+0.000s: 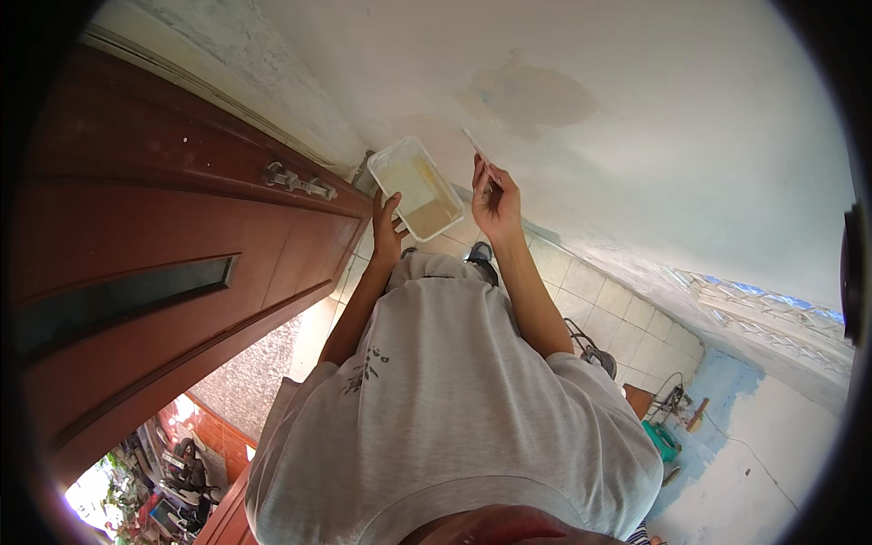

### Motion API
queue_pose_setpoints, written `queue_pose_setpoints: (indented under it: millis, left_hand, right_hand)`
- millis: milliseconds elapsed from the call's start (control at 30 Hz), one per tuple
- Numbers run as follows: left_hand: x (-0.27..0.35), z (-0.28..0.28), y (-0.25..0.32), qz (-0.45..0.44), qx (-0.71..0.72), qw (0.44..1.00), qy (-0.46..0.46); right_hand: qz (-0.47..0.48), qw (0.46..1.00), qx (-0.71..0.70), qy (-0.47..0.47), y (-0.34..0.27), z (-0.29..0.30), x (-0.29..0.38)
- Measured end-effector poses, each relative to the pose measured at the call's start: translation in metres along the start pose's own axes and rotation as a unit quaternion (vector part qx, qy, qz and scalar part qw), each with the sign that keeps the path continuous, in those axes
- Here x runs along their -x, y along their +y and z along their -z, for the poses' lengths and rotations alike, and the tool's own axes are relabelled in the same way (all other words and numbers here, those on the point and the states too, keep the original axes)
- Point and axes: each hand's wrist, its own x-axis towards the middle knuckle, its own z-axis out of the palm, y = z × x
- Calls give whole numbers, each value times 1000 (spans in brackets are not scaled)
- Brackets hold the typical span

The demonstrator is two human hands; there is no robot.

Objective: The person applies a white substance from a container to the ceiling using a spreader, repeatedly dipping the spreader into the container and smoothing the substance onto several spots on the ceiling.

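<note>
My left hand point(387, 231) grips a white plastic tub point(386, 165) by its near left side, thumb over the rim. The tub is tilted, and a beige paste point(430, 216) lies at its lower end, with smears on the inner walls. In my right hand point(499, 208) is a thin flat tool, seen nearly edge-on, that looks like a putty knife point(473, 142). Its tip points up towards the pale wall point(654, 157); whether it touches cannot be told. Above the tip, the wall bears a rough beige patch point(541, 99).
A reddish-brown door point(157, 150) with a metal handle point(298, 182) stands close on the left. Tiles point(610, 300) cover the floor. At lower right are a green container point(661, 443), cables point(671, 402) and a partly blue wall point(725, 371). A motorcycle point(187, 473) shows outside.
</note>
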Motion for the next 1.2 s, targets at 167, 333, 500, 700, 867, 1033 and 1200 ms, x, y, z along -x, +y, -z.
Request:
queue_pose_setpoints:
  millis: [167, 333, 500, 700, 867, 1033, 1200]
  left_hand:
    - [4, -11, 7, -3, -8, 1000, -8]
    - [5, -19, 7, 7, -31, 999, -26]
    - [6, -16, 2, 17, -28, 999, -9]
    - [6, -15, 0, 27, -30, 999, 4]
    - [5, -14, 1, 18, -20, 1000, 4]
    - [4, -12, -3, 23, -14, 1000, 0]
    - [4, -1, -12, 29, -15, 999, 10]
  right_hand:
    - [41, 998, -49, -4, -22, -20, -48]
    - [13, 993, -90, -74, -63, -63, -20]
    - [108, 986, -63, -109, -71, -64, 49]
    - [20, 998, 52, 5, -52, -18, 13]
    - [42, 998, 37, 13, -28, -36, -49]
    - [33, 998, -31, -50, -65, -49, -37]
    - [47, 993, -49, -93, -71, -51, 38]
